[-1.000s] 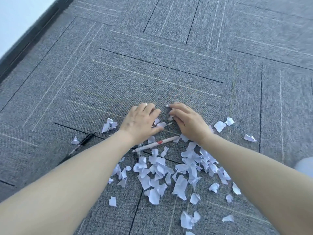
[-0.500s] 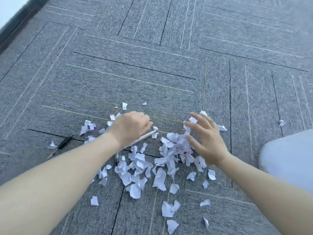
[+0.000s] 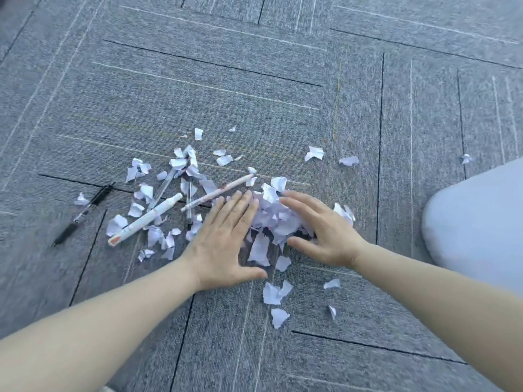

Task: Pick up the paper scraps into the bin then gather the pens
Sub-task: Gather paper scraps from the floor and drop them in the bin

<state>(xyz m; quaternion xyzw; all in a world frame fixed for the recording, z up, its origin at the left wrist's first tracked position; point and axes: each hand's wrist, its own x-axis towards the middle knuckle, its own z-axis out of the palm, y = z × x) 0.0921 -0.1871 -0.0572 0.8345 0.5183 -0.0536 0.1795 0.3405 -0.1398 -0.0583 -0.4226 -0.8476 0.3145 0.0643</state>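
White paper scraps lie scattered on grey carpet. A heap of scraps (image 3: 271,219) sits between my left hand (image 3: 223,241) and my right hand (image 3: 322,230); both hands are flat, fingers spread, pressing in on the heap from either side. Loose scraps (image 3: 276,292) lie nearer me and more (image 3: 314,152) farther out. To the left lie several pens: a thick white marker (image 3: 147,219), a thin white pen (image 3: 218,193), a clear pen (image 3: 164,188), another clear pen (image 3: 189,205) and a black pen (image 3: 85,210). No bin is in view.
The floor is grey carpet tile (image 3: 254,80) with dark seams. My knee in pale fabric (image 3: 478,222) fills the right edge. A lone scrap (image 3: 465,159) lies just beyond it.
Both hands have drawn back toward me and closed in, raking scraps into one heap. The pens on the left are now uncovered. The camera has tipped down and right.
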